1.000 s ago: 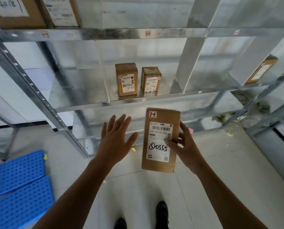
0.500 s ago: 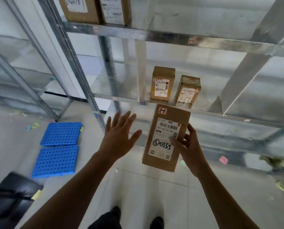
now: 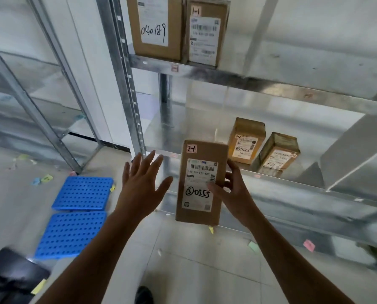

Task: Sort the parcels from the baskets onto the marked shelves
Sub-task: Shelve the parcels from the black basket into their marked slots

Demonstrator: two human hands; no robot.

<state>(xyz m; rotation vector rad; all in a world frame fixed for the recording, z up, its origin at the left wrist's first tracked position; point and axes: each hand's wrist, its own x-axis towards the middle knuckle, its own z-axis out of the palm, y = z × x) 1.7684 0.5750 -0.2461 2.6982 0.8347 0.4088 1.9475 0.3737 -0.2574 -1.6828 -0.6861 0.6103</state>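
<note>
Gripping the parcel [image 3: 202, 183] by its right edge, the person's right hand [image 3: 233, 194] holds it upright, with the thumb laid across the white label and the fingers wrapped behind the cardboard. The label faces the camera, with a small tag reading 2-1 at the top and a handwritten 0555 lower down. Just left of the parcel, not touching it, the left hand [image 3: 139, 183] is spread wide and holds nothing. Behind the parcel runs the front edge of a galvanised middle shelf [image 3: 293, 180]. Up and to the right of the parcel, two small brown boxes [image 3: 245, 140] stand side by side on that shelf. Above the parcel, on the upper shelf [image 3: 271, 86], two larger cartons [image 3: 154, 25] stand touching, the left one marked 040189. Below and left of the parcel, two blue perforated panels [image 3: 83, 190] lie on the pale tiled floor [image 3: 194, 260], one in front of the other. Coloured paper scraps [image 3: 308, 245] are scattered on the floor. Further down-left sits a black object [image 3: 9, 279], too blurred to identify. Directly below the parcel, a dark shoe [image 3: 143, 295] shows.
</note>
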